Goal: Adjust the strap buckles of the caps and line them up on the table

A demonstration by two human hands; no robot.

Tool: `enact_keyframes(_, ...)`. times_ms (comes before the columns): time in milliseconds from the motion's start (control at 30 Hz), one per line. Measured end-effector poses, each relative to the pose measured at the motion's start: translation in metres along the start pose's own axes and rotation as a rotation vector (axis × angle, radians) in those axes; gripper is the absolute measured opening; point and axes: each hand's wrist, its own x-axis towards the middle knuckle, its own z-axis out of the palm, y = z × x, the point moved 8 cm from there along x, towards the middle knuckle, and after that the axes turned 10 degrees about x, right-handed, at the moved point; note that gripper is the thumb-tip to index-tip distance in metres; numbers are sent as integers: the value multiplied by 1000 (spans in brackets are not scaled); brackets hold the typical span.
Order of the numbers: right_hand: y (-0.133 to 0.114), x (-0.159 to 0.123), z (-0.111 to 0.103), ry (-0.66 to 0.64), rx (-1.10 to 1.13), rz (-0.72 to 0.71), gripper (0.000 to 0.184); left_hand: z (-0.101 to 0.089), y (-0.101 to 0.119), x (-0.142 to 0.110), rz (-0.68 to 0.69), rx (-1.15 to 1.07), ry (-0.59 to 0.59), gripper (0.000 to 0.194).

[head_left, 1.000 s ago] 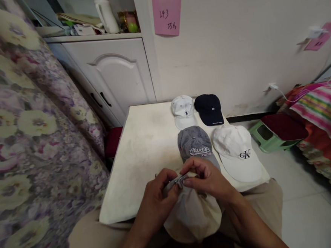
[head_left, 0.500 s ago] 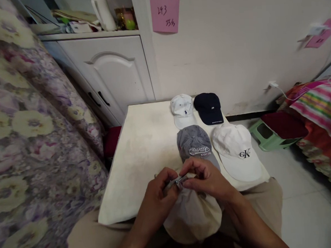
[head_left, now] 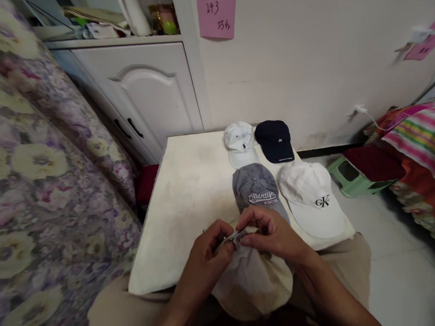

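Observation:
Both of my hands are closed on a beige cap (head_left: 254,284) above my lap at the table's front edge. My left hand (head_left: 207,255) pinches the cap's strap end between thumb and fingers. My right hand (head_left: 272,233) pinches the same strap from the other side, close to the left fingertips. A small buckle-like piece shows between the fingers, too small to make out fully. Just beyond my right hand lies a grey cap (head_left: 255,182) with white lettering, its brim partly hidden by that hand. A white cap (head_left: 309,196) with black letters lies to its right.
A small white cap (head_left: 239,142) and a navy cap (head_left: 274,140) lie at the back of the cream-covered table (head_left: 182,185). A floral curtain (head_left: 44,195) hangs at left. A green stool (head_left: 348,176) and a bed with a striped cover (head_left: 428,138) stand at right.
The view has shifted very slightly. Both hands keep pinching the beige cap's strap, with only small finger movement; the cap's body has shifted a little. The other caps lie where they were.

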Motion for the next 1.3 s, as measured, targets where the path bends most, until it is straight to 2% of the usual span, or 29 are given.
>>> enact_keyframes(133,5,0,-1,15,33,25,20,-1,-1,-1,-4,18,16,16)
enact_keyframes(433,10,-1,-4,23,83,48,22,-1,-5,-3,-8,-13,-67,21)
enact_keyframes(633,6,-3,-1,4,72,26,21,4,-4,-1,-27,-21,-10,17)
enact_keyframes(833,10,-3,-2,21,71,38,20,1,0,-1,-6,78,40,13)
enact_keyframes(1033,15,-2,-5,55,117,78,21,-2,0,-3,2,82,24,13)
enact_keyframes(1167,13,-1,-6,69,143,58,20,-4,8,-7,53,151,87,25)
enact_keyframes(1300,12,-1,-8,67,99,40,20,-2,8,-8,69,136,109,21)
